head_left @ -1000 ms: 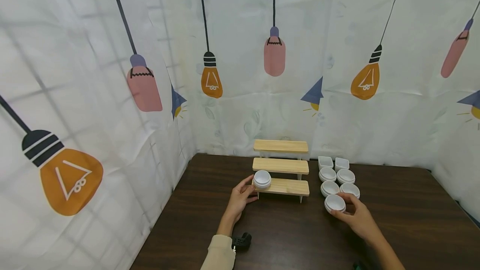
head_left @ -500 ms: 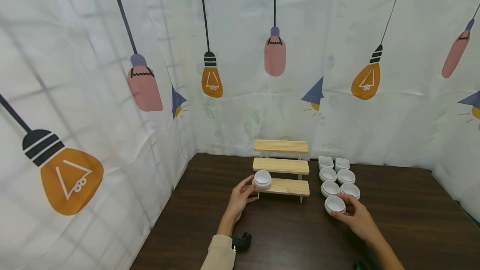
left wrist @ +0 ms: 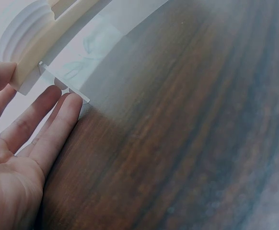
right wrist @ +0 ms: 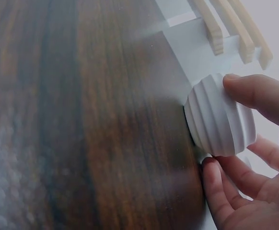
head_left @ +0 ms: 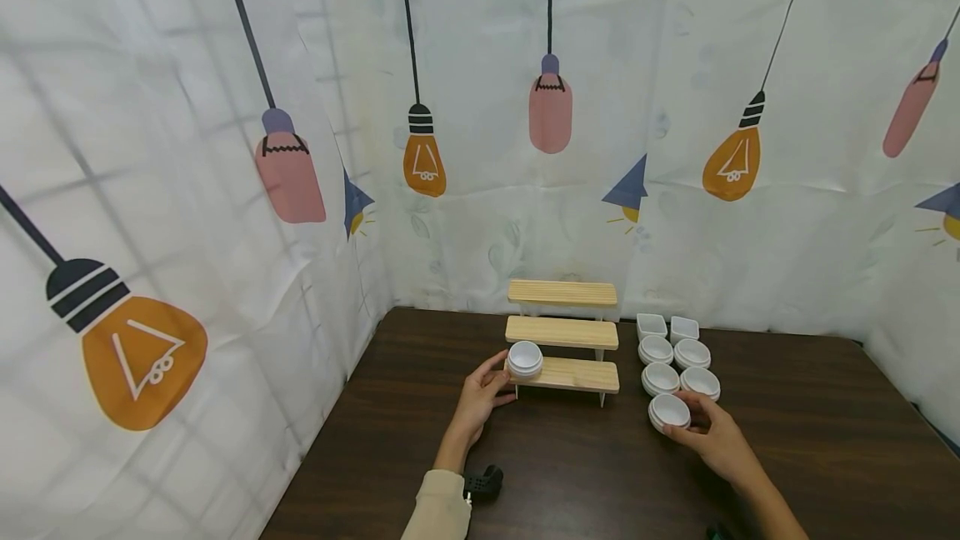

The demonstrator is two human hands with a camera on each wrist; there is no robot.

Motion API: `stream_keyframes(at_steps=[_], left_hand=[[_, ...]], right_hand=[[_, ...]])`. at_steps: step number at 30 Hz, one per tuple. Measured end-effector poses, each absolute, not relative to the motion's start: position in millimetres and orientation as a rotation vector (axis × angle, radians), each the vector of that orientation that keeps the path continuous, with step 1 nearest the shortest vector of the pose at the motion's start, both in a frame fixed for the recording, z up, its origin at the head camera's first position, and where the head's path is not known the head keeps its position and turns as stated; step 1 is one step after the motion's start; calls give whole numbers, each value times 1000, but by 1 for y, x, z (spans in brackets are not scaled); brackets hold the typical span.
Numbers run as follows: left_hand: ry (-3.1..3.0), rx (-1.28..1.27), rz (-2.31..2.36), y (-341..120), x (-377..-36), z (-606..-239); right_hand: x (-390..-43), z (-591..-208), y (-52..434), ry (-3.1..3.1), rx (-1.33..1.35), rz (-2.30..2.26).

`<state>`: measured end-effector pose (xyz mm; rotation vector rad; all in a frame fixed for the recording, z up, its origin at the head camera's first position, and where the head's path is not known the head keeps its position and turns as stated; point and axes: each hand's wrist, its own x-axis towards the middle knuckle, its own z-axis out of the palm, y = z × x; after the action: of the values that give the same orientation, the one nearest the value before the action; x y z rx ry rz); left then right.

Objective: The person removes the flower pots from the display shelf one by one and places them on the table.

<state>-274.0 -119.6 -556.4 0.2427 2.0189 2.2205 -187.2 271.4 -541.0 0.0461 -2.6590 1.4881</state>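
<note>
A white ribbed round bowl [head_left: 524, 358] stands upright at the left end of the lowest board of a three-step wooden display stand [head_left: 581, 372]. With thumb and index finger, my left hand [head_left: 467, 407] grips that board's left end, close beside the bowl; its other fingers reach out below in the left wrist view. My right hand [head_left: 716, 438] holds another white ribbed bowl [right wrist: 216, 117] between thumb and fingers. This one is nearest to me in the group at the right, at table level; whether its base touches the table I cannot tell.
Behind the held bowl stand several more white round bowls [head_left: 656, 348], with two square white dishes [head_left: 684, 327] at the back. The dark wooden table [head_left: 570, 473] ends at a white curtain [head_left: 480, 240] printed with lamps. A black device [head_left: 483, 483] sits at my left wrist.
The bowl in my right hand has shifted very slightly toward me, and the fingers with it. My left hand and the display stand have kept their places.
</note>
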Motion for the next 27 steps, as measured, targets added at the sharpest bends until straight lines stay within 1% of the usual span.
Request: stream_keyframes(at_steps=[27], left_hand=[[2030,256,2221,-120,-273,-557]], right_hand=[[-187,-543,272,-2660,54,1504]])
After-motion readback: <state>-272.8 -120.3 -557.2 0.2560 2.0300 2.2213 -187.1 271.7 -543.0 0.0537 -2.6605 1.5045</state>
